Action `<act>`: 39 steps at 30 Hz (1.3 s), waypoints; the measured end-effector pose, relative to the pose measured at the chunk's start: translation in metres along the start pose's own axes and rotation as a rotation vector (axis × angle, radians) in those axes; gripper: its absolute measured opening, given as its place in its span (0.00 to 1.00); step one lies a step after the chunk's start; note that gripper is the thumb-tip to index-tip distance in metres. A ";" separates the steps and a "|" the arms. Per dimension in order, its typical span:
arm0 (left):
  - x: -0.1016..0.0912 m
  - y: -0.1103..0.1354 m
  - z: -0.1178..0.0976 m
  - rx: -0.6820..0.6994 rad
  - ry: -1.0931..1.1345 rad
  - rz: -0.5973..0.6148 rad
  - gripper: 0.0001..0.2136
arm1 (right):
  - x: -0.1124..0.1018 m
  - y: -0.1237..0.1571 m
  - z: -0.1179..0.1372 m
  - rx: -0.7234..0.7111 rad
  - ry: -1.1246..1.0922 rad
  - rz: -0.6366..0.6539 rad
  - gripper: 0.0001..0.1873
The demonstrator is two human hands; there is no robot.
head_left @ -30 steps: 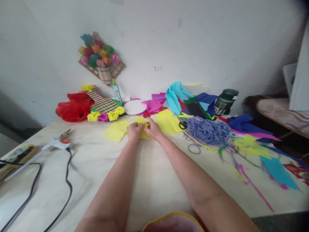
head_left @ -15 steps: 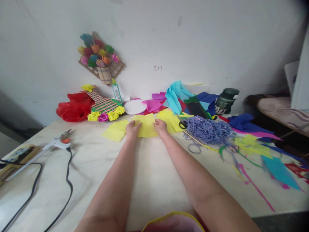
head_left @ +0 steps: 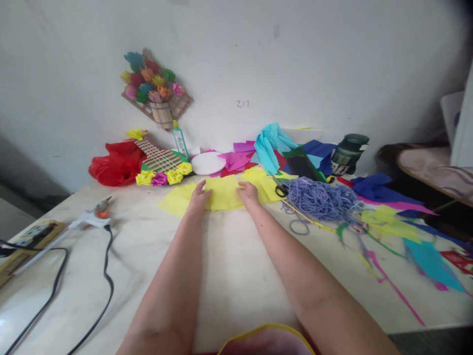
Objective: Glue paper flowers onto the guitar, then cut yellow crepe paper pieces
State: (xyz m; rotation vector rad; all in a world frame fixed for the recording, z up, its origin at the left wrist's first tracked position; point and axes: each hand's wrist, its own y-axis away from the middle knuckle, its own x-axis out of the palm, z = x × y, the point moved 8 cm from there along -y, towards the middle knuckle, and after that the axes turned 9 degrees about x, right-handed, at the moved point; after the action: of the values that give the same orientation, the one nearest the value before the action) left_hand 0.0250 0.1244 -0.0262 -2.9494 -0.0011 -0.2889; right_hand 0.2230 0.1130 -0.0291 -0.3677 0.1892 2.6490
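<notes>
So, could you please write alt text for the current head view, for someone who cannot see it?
A bare left hand and right hand flank a thin yellow paper sheet on a pale table, with a tangled bluish yarn heap to their right and a white corded glue gun to their left. Colourful artificial flowers decorate the white wall behind.

There are two hands point(head_left: 198, 199) point(head_left: 250, 194), one glue gun point(head_left: 94, 217), one tube point(head_left: 180, 142), one white disc point(head_left: 207, 163).
</notes>
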 end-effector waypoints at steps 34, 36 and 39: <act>0.008 -0.003 0.017 -0.048 -0.016 0.064 0.13 | -0.015 0.000 0.001 -0.027 -0.008 -0.079 0.04; 0.006 -0.003 0.018 -0.056 0.000 0.048 0.13 | -0.012 0.000 0.001 -0.046 -0.019 -0.041 0.04; 0.005 -0.004 0.018 -0.061 0.031 0.049 0.13 | -0.003 -0.002 -0.001 -0.062 -0.071 0.049 0.07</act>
State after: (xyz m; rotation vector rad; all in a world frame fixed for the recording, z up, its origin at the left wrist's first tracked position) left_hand 0.0336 0.1315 -0.0418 -2.9996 0.0851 -0.3336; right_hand 0.2270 0.1134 -0.0289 -0.2918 0.0944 2.7158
